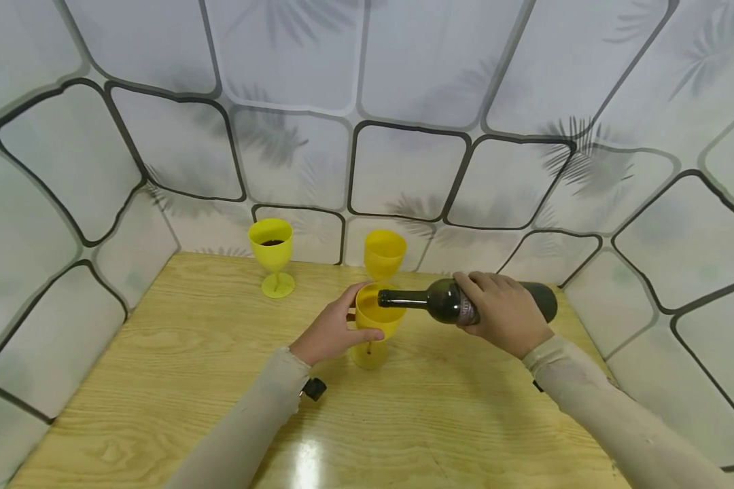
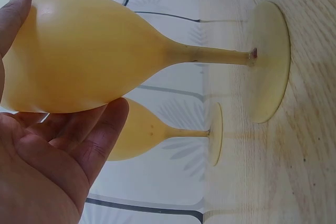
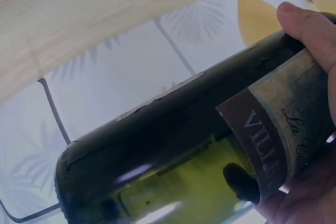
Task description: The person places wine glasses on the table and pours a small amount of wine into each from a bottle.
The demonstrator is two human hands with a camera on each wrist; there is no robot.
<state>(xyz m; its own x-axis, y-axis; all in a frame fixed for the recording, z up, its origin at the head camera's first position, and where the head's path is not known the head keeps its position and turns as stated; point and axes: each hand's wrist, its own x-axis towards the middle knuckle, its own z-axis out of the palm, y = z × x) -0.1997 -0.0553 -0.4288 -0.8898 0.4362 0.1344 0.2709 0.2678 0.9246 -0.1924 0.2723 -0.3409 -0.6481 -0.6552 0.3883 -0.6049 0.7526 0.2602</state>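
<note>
1 dk. glass btl. (image 1: 444, 301), labelled: ctr.-right of head frame, tipped near-horiz., gripped in your R hand (image 1: 503, 314), its mouth over front goblet (image 1: 373, 323). That goblet, yel., upright: frame ctr., your L hand (image 1: 333, 329) holding the bowl. Rear goblet (image 1: 384, 255), yel.: just above ctr. Lime goblet (image 1: 272, 258), w/ dk. liquid (image 1: 273, 242): left of ctr. Wood tbl. (image 1: 177, 360): lower frame.
</note>
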